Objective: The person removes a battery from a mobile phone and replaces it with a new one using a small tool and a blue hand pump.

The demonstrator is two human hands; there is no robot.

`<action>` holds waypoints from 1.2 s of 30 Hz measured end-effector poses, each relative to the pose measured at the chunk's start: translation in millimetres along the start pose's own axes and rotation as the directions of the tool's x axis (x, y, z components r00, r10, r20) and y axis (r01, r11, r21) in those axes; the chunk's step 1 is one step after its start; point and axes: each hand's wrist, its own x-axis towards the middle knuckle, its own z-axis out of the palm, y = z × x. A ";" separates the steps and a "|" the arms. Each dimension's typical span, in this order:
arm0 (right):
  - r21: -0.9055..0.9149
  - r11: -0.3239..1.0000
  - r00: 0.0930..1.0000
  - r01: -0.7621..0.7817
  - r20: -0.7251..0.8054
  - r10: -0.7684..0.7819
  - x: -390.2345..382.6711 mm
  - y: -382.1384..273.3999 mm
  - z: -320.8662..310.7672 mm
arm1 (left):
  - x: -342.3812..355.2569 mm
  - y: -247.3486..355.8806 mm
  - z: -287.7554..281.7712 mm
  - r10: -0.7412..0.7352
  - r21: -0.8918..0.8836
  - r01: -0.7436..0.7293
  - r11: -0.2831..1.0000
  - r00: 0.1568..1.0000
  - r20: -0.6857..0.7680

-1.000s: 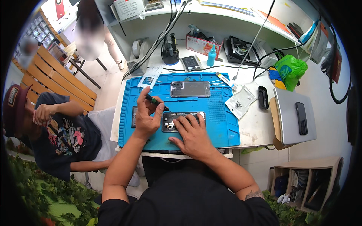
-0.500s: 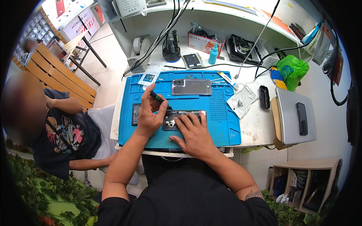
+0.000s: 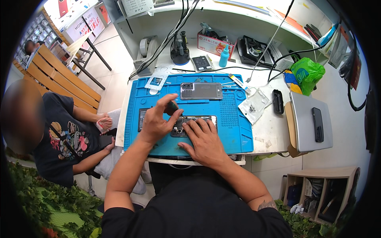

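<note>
An opened phone (image 3: pixel 177 131) lies on a blue repair mat (image 3: pixel 234 139), its inner parts exposed. My right hand (image 3: pixel 206 139) rests over it with the fingers spread flat, covering much of its middle and right side. At the phone's left end, my left hand (image 3: pixel 155 122) has its fingers closed around a screwdriver (image 3: pixel 171 106) with a dark green handle; its tip is hard to make out. Partly behind my left hand sits a dark flat panel (image 3: pixel 141 118). Farther back on the mat lies a grey phone back cover (image 3: pixel 201 91) with a camera block.
Beyond the mat stand a screwdriver stand (image 3: pixel 180 53), a light-blue bottle (image 3: pixel 224 56) and a red-and-white box (image 3: pixel 214 43). To the right are a small clear bag (image 3: pixel 254 106), a black case (image 3: pixel 278 101) and a silver laptop (image 3: pixel 305 131). A seated person (image 3: pixel 67 139) is close on the left.
My left hand and the screwdriver handle have shifted slightly, the handle now lower behind the fingers. My right hand stays put. The seated person's raised hand has come down to the lap.
</note>
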 end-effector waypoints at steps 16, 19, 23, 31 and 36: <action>-0.026 1.000 1.000 0.009 -0.007 -0.010 0.0 0.2 0.2 | 100.4 50.1 -29.3 -0.340 0.581 -0.100 0.808 0.726 0.598; -0.025 1.000 1.000 0.004 -0.002 -0.004 -0.1 -0.6 -0.5 | 100.5 45.6 -33.5 0.020 0.213 -0.218 0.953 0.742 0.670; -0.030 1.000 1.000 0.002 0.000 -0.002 -0.7 1.1 -0.4 | 107.9 54.8 -25.1 -0.326 0.507 -0.081 0.858 0.677 0.660; -0.030 0.999 1.000 0.011 -0.013 -0.011 -0.2 -0.5 2.0 | 101.1 39.9 -32.6 -0.068 0.294 -0.209 0.933 0.699 0.712; -0.023 1.000 1.000 0.000 0.001 0.000 -0.8 3.0 0.4 | 97.2 39.0 -41.4 -0.142 0.305 -0.018 0.952 0.858 0.494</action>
